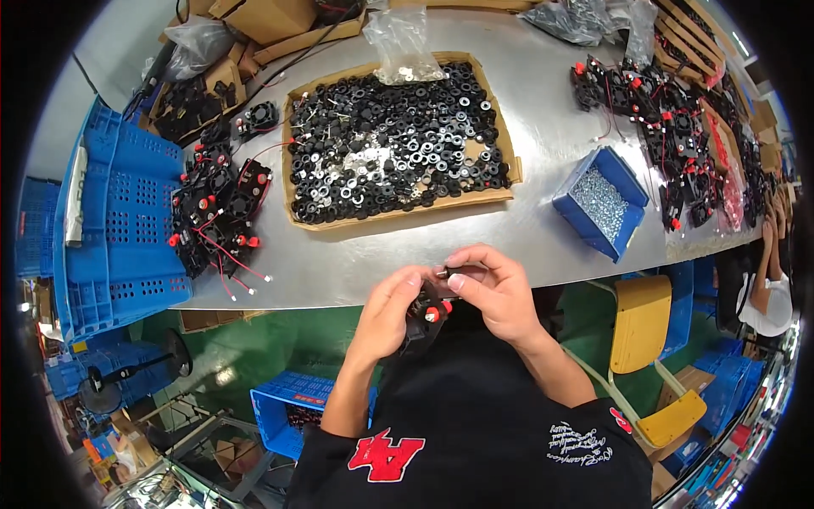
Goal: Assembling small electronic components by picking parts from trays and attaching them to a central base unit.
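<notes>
Item: black assembly [421, 321] with a red cap, held off the tabletop [543, 127] edge, your left hand [392, 316] fingers clamped round it to steady it, right hand [492, 293] fingers pinched on a small part at its top, tray [294, 161] of washers within reach ahead.

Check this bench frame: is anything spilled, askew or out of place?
Mostly orderly. One oddity: a clear plastic bag slumps over the back edge of the cardboard tray onto the black rings. The blue screw bin sits skewed. Both hands hold a small black part.
</notes>
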The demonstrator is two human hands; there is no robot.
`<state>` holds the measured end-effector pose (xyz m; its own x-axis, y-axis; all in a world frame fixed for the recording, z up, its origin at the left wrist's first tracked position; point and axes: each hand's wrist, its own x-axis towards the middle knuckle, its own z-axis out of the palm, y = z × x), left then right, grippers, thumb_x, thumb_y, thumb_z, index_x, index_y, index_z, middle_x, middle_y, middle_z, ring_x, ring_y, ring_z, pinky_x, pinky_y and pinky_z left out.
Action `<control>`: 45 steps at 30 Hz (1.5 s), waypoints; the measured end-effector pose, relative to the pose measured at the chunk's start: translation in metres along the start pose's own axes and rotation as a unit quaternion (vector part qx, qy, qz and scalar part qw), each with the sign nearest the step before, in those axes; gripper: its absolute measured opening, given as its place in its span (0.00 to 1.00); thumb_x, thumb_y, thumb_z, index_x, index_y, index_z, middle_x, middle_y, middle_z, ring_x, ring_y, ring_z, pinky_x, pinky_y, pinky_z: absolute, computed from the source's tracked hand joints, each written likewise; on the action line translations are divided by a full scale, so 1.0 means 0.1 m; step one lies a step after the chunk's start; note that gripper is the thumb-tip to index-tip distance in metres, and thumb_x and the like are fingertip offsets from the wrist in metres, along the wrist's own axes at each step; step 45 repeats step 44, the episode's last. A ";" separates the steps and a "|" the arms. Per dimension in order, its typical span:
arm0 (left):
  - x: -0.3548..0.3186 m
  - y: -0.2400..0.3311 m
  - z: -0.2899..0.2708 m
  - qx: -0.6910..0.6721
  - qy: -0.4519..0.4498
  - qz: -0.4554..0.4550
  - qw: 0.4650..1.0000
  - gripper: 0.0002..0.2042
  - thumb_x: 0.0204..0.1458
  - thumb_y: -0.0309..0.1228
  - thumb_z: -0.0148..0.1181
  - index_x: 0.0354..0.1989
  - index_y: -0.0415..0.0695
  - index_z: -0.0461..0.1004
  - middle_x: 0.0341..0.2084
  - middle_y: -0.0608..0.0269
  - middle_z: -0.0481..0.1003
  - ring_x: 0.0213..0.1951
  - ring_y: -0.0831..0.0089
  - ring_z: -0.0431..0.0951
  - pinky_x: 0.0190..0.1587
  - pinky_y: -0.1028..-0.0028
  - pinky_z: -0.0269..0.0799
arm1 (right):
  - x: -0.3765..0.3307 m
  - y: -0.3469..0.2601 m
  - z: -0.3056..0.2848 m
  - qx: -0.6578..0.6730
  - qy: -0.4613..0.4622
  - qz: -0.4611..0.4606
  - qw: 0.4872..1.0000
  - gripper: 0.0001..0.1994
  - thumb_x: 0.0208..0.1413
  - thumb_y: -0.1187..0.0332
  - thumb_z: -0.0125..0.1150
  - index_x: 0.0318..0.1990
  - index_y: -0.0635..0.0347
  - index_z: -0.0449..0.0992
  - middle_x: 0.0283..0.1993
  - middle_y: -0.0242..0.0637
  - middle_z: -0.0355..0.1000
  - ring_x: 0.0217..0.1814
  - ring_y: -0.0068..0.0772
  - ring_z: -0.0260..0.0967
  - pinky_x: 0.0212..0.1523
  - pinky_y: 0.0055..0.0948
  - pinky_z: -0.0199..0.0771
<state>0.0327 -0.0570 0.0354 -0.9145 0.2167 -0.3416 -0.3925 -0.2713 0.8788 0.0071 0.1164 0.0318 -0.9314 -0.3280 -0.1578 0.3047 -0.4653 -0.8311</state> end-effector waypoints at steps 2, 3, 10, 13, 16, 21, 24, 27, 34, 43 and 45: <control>0.03 -0.09 0.00 0.051 0.026 0.034 0.998 0.19 0.63 0.35 0.40 0.54 0.33 0.68 0.38 0.54 0.76 0.33 0.72 0.79 0.38 0.74 0.74 | 0.00 -0.02 0.00 -0.073 -0.004 -0.002 0.997 0.07 0.57 0.78 0.57 0.43 0.66 0.73 0.41 0.33 0.75 0.39 0.19 0.72 0.42 0.24 0.74; 0.04 -0.10 -0.01 0.050 0.028 0.033 0.998 0.19 0.63 0.35 0.40 0.54 0.33 0.68 0.38 0.54 0.76 0.33 0.72 0.79 0.38 0.74 0.74 | 0.00 -0.03 0.00 -0.147 -0.010 -0.004 0.989 0.06 0.57 0.77 0.58 0.41 0.65 0.75 0.40 0.31 0.75 0.38 0.16 0.70 0.40 0.23 0.73; 0.00 -0.07 -0.10 -0.090 0.015 -0.030 0.995 0.17 0.61 0.29 0.46 0.54 0.31 0.68 0.41 0.54 0.76 0.38 0.72 0.80 0.36 0.76 0.79 | 0.09 0.05 0.10 -0.479 -0.003 -0.267 0.836 0.11 0.44 0.80 0.64 0.38 0.61 0.78 0.37 0.39 0.76 0.37 0.40 0.72 0.40 0.31 0.72; -0.04 -0.07 -0.17 -0.099 0.037 -0.066 0.992 0.16 0.60 0.30 0.49 0.52 0.31 0.70 0.39 0.56 0.77 0.37 0.75 0.79 0.37 0.76 0.79 | 0.14 0.09 0.10 -0.480 -0.015 -0.263 0.837 0.10 0.45 0.79 0.64 0.37 0.62 0.78 0.35 0.39 0.75 0.37 0.39 0.72 0.39 0.31 0.72; -0.05 -0.05 -0.16 -0.122 0.071 -0.050 0.989 0.14 0.59 0.29 0.51 0.49 0.33 0.71 0.35 0.59 0.78 0.33 0.76 0.79 0.36 0.77 0.79 | 0.18 0.07 0.13 -0.455 -0.052 -0.228 0.859 0.09 0.46 0.77 0.64 0.37 0.62 0.78 0.35 0.39 0.74 0.37 0.40 0.71 0.40 0.33 0.71; -0.11 -0.08 -0.29 -0.230 0.069 -0.035 0.970 0.11 0.58 0.29 0.53 0.46 0.35 0.70 0.36 0.56 0.76 0.35 0.74 0.79 0.39 0.71 0.81 | 0.24 0.02 0.20 -0.446 -0.089 -0.230 0.860 0.08 0.48 0.75 0.64 0.37 0.61 0.79 0.34 0.40 0.73 0.37 0.42 0.70 0.39 0.35 0.71; -0.14 0.03 -0.20 -0.183 0.141 -0.029 0.973 0.10 0.55 0.33 0.56 0.42 0.41 0.71 0.30 0.61 0.75 0.25 0.83 0.74 0.19 0.82 0.69 | 0.41 -0.12 0.17 -0.507 -0.124 -0.240 0.819 0.06 0.50 0.75 0.62 0.36 0.63 0.79 0.35 0.41 0.74 0.37 0.40 0.73 0.39 0.33 0.73; -0.16 -0.09 -0.24 -0.201 0.158 0.011 0.967 0.09 0.55 0.33 0.56 0.41 0.43 0.69 0.29 0.63 0.73 0.23 0.83 0.72 0.19 0.83 0.68 | 0.86 -0.27 0.08 -0.611 -0.022 -0.282 0.739 0.07 0.51 0.71 0.61 0.36 0.62 0.78 0.34 0.44 0.74 0.38 0.45 0.73 0.39 0.37 0.73; -0.22 -0.12 -0.26 -0.176 0.127 0.019 0.976 0.12 0.56 0.32 0.55 0.45 0.42 0.70 0.29 0.64 0.72 0.28 0.83 0.72 0.29 0.81 0.75 | 1.37 -0.38 0.00 -0.702 0.019 -0.224 0.675 0.10 0.50 0.69 0.61 0.39 0.62 0.77 0.34 0.46 0.74 0.38 0.48 0.73 0.40 0.41 0.72; -0.25 -0.08 -0.21 -0.156 0.114 0.013 0.981 0.12 0.58 0.32 0.53 0.46 0.39 0.71 0.33 0.64 0.74 0.34 0.82 0.75 0.40 0.79 0.76 | 1.60 -0.31 0.06 -0.809 -0.002 -0.238 0.538 0.04 0.45 0.72 0.57 0.26 0.61 0.77 0.29 0.43 0.71 0.36 0.49 0.73 0.39 0.45 0.73; -0.25 -0.09 -0.21 -0.157 0.113 0.013 0.981 0.12 0.58 0.32 0.53 0.46 0.39 0.71 0.33 0.64 0.74 0.34 0.82 0.75 0.40 0.79 0.76 | 1.57 -0.36 0.10 -0.815 -0.016 -0.227 0.533 0.05 0.44 0.71 0.58 0.27 0.61 0.77 0.31 0.44 0.72 0.38 0.48 0.73 0.40 0.44 0.74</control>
